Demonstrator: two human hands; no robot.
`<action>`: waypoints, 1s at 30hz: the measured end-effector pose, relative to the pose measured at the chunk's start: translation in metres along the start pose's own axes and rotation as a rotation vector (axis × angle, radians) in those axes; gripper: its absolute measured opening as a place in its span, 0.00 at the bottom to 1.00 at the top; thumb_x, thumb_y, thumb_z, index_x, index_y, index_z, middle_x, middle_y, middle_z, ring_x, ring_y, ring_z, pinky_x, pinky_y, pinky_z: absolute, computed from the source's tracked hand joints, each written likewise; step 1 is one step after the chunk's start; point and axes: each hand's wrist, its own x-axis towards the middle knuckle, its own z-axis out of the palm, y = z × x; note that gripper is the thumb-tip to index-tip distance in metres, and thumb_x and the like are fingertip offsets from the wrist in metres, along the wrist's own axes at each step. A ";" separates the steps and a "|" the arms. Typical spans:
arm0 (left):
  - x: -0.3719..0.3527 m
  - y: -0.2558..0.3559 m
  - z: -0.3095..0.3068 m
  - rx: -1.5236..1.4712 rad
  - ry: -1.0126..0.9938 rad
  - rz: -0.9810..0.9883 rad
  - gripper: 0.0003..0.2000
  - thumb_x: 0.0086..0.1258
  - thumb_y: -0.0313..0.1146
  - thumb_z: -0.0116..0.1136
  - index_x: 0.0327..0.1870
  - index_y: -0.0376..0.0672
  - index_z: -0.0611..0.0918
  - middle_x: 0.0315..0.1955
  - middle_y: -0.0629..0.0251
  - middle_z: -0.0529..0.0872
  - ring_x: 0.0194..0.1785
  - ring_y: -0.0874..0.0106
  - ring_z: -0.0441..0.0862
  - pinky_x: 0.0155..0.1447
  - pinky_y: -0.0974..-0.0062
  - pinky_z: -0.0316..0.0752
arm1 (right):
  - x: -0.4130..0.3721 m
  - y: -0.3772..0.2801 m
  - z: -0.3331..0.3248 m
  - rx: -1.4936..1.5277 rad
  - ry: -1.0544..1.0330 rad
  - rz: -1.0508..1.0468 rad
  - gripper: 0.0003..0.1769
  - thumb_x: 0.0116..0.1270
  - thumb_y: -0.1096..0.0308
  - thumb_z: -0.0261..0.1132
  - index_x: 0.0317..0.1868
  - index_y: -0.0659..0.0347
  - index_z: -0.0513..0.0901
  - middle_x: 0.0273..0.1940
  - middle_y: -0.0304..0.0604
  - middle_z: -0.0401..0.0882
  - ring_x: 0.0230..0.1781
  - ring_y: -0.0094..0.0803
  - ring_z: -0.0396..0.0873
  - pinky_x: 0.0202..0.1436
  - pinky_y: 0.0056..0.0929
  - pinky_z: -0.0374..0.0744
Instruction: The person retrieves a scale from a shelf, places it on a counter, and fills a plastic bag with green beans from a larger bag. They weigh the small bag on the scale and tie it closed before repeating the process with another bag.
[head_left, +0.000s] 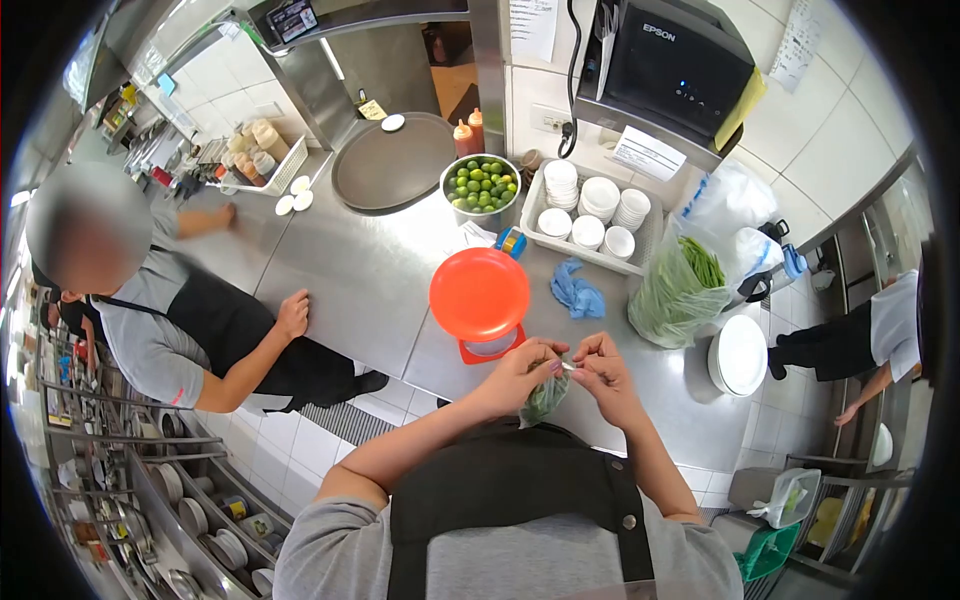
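Note:
Close to my body, a small clear plastic bag (545, 402) with something green in it hangs below my fingers. My left hand (524, 375) pinches the bag near its top. The fingertips of my right hand (607, 381) are closed on the bag's whitish, gathered end, almost touching the left fingers. Just beyond my left hand, an orange-red plate (479, 294) rests on a red kitchen scale (490, 346). A crumpled blue cloth (577, 290) lies past my right hand. Farther right stands a large plastic bag of green beans (690, 285).
Limes fill a metal bowl (480, 188) at the back, beside a crate (610, 255) of stacked white cups. White plates (738, 356) stand at the counter's right. A co-worker (190, 300) is at the left; another person (860, 335) is at the far right.

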 end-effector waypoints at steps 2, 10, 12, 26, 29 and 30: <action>0.002 0.011 0.002 -0.012 0.021 -0.077 0.08 0.78 0.30 0.59 0.42 0.33 0.85 0.63 0.55 0.79 0.62 0.68 0.78 0.64 0.71 0.73 | -0.007 0.007 -0.007 0.153 0.015 0.042 0.15 0.75 0.62 0.64 0.30 0.61 0.76 0.51 0.43 0.71 0.51 0.32 0.70 0.59 0.32 0.71; 0.013 0.085 0.019 0.554 -0.014 0.504 0.05 0.65 0.27 0.72 0.39 0.43 0.88 0.73 0.52 0.70 0.78 0.52 0.63 0.76 0.55 0.62 | 0.012 0.004 -0.016 0.698 0.071 0.004 0.16 0.78 0.55 0.60 0.36 0.57 0.77 0.59 0.48 0.75 0.70 0.38 0.69 0.67 0.37 0.70; 0.022 0.110 0.025 0.689 -0.011 0.603 0.06 0.62 0.28 0.74 0.36 0.45 0.87 0.74 0.51 0.68 0.80 0.45 0.57 0.78 0.50 0.58 | 0.026 -0.002 -0.022 0.756 0.025 0.047 0.15 0.77 0.56 0.62 0.37 0.58 0.77 0.55 0.51 0.78 0.62 0.39 0.75 0.64 0.37 0.74; 0.076 0.013 0.039 0.599 0.352 0.365 0.06 0.64 0.27 0.70 0.38 0.42 0.83 0.64 0.58 0.73 0.65 0.55 0.70 0.64 0.55 0.66 | -0.006 0.036 0.016 1.308 0.421 0.498 0.12 0.80 0.60 0.61 0.42 0.59 0.83 0.25 0.36 0.79 0.25 0.26 0.79 0.34 0.25 0.79; 0.078 -0.039 0.039 0.699 0.299 0.302 0.07 0.65 0.27 0.69 0.40 0.43 0.82 0.54 0.59 0.78 0.60 0.57 0.72 0.60 0.57 0.66 | -0.015 0.066 0.003 0.152 0.526 0.434 0.06 0.75 0.70 0.64 0.39 0.61 0.84 0.29 0.39 0.80 0.31 0.31 0.81 0.39 0.30 0.79; 0.079 -0.045 0.040 0.710 0.280 0.302 0.07 0.65 0.27 0.68 0.40 0.43 0.82 0.51 0.59 0.79 0.58 0.57 0.73 0.58 0.57 0.66 | -0.014 0.066 -0.001 0.064 0.496 0.356 0.05 0.74 0.71 0.64 0.39 0.62 0.83 0.29 0.41 0.80 0.32 0.33 0.81 0.40 0.31 0.79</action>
